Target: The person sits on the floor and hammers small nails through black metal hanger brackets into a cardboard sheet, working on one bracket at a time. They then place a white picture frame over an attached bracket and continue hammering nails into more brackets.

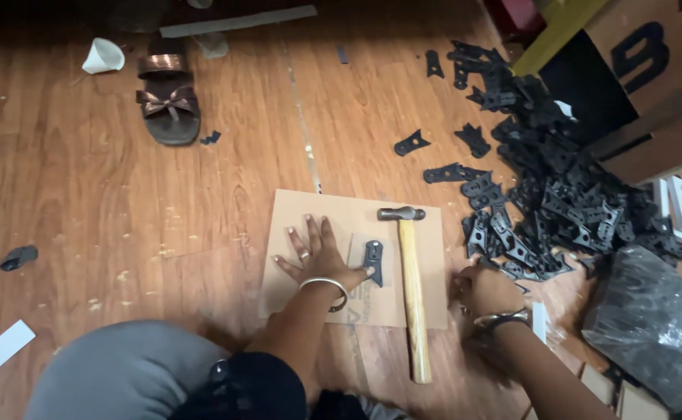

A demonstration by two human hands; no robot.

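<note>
Our left hand (315, 253) lay flat and spread, empty, beside a black bracket (373, 260); our right hand (487, 289) reached the bracket pile (559, 187), grip unclear, hammer (412, 288) between.

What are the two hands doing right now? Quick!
Left hand: open, flat on the cardboard sheet, thumb touching a black metal piece.
Right hand: at the pile of black metal pieces; its grip cannot be told.

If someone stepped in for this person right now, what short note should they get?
Left hand: flat, fingers spread on the cardboard sheet, thumb beside one black metal bracket lying there.
Right hand: at the edge of the pile of black brackets; too blurred to tell if it grips one.
Hammer: lying on the cardboard between the hands, unheld.
Done: one bracket on the cardboard. Left: the big pile.
</note>
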